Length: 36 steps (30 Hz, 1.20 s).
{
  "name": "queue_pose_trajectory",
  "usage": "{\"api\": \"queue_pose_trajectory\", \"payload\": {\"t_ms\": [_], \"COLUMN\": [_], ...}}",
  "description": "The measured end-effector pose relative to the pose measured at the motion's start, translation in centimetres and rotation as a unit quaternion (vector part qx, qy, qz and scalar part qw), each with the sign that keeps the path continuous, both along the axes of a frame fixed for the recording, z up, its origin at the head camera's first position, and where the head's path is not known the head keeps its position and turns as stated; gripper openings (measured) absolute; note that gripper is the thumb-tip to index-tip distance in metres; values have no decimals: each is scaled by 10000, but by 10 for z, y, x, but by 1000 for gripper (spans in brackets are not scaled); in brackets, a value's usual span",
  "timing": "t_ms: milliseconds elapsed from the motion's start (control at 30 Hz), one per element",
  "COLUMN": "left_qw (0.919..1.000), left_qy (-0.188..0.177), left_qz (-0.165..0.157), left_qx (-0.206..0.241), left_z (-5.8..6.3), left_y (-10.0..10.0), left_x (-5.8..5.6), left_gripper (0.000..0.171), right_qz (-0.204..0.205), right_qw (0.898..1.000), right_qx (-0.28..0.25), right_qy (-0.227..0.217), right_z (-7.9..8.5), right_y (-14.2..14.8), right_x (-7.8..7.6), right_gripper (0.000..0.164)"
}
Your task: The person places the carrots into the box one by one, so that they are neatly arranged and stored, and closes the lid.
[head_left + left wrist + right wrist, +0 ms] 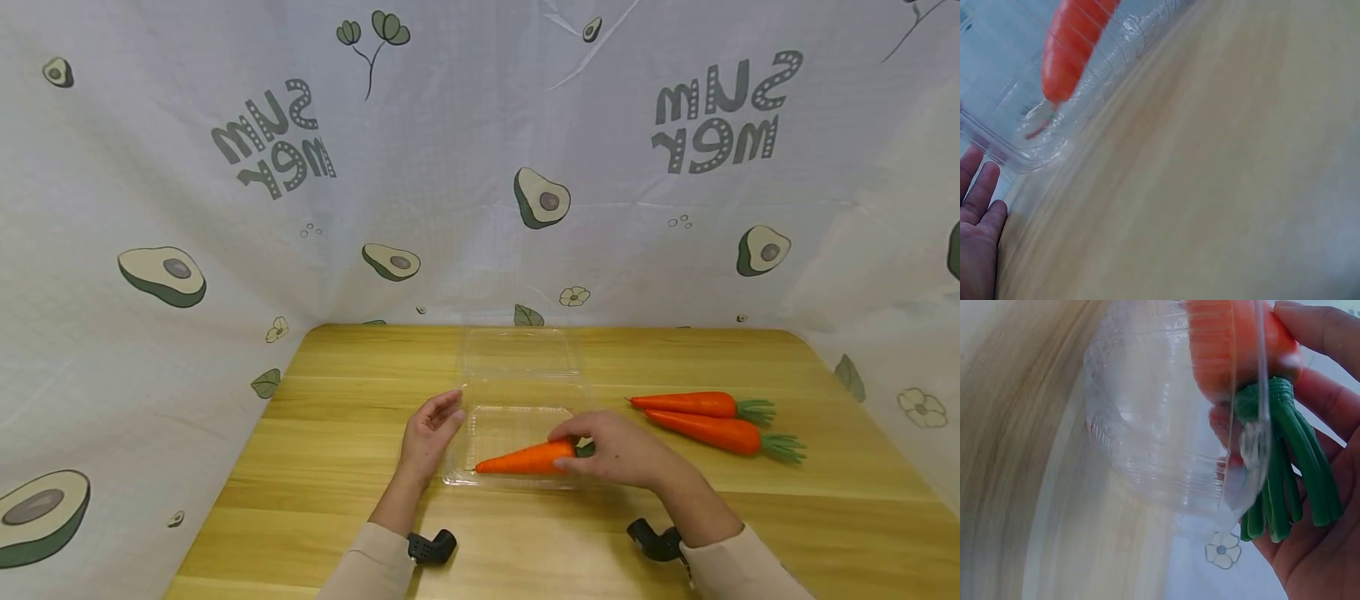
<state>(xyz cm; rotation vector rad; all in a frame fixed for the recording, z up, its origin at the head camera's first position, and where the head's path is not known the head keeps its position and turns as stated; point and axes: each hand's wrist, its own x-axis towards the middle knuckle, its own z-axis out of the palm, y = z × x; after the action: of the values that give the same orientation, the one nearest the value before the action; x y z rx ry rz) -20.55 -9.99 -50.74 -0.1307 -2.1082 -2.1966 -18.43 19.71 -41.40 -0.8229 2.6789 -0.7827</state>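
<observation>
A clear plastic clamshell box (517, 418) lies on the table with its lid (521, 350) folded back. My right hand (618, 448) grips an orange carrot (525, 460) by its thick end, over the front of the box. In the right wrist view the carrot's green stems (1291, 456) hang past the box rim, beside my palm. The carrot's thin tip (1063, 81) shows through the box wall in the left wrist view. At the left side of the box is my left hand (431, 433), fingers relaxed, close against the wall and holding nothing.
Two more carrots, one behind (690, 404) and one in front (708, 431), lie side by side on the wooden table (345, 467), right of the box. A white printed cloth (465, 167) hangs behind the table and along its sides.
</observation>
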Motion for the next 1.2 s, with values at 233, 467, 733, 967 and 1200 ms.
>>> {"api": "queue_pose_trajectory", "payload": {"t_ms": [233, 467, 733, 967, 1200], "left_qw": [10000, 9999, 9999, 9999, 9999], "left_qy": [-24, 55, 78, -1, -68], "left_qz": [-6, 15, 26, 20, -24], "left_qx": [70, 87, 81, 100, 113], "left_z": [-1, 0, -2, -1, 0], "left_y": [0, 0, 0, 0, 0], "left_x": [-1, -1, -1, 0, 0], "left_gripper": [39, 38, 38, 38, 39], "right_qz": [124, 96, 120, 33, -171], "right_qw": [9998, 9996, 9992, 9991, 9991], "right_qx": [-76, -86, -199, -243, -387], "right_qy": [-162, -265, -329, -339, -68], "right_z": [-5, -6, -7, -5, 0], "right_y": [-1, -4, -4, -2, 9], "right_x": [-2, -1, -1, 2, 8], "right_gripper": [31, 31, 33, 41, 54]}}
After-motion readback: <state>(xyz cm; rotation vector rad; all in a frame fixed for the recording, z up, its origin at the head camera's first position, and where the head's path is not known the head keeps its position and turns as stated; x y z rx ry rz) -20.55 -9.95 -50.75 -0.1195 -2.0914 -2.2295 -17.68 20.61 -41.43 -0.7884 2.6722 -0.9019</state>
